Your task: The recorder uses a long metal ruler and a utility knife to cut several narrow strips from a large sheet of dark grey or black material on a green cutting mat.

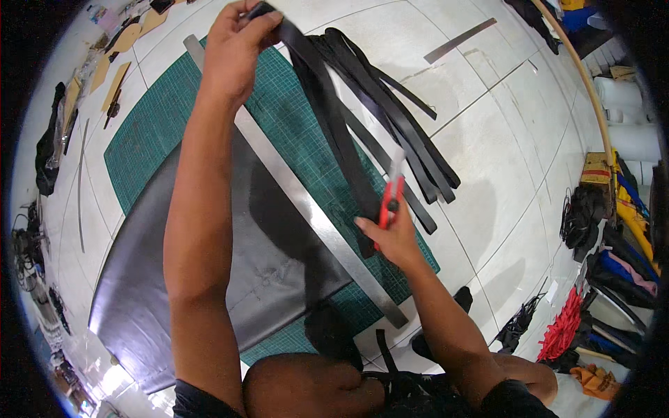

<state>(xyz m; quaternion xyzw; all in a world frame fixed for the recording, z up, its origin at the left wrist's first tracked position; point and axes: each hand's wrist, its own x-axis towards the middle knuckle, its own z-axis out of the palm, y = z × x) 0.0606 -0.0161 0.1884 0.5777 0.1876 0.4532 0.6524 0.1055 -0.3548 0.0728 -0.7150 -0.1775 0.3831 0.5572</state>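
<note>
At the far side, my left hand (240,49) is closed on the end of a black leather-like strip (324,104). The strip runs down toward my right hand (394,237), which grips a red utility knife (391,202) with its blade out. Whether my right hand also touches the strip's near end, I cannot tell. More black strips (411,139) lie beside it, partly on the green cutting mat (150,146) and partly on the floor. A long metal ruler (300,195) lies diagonally across the mat, along a large black sheet (244,279).
A shorter metal ruler (460,40) rests on the white tiled floor (516,139). Red cords (561,327), black bundles and fabric pieces lie along the right side. At left are a black cloth (50,139), a thin strip (82,188) and tan pieces.
</note>
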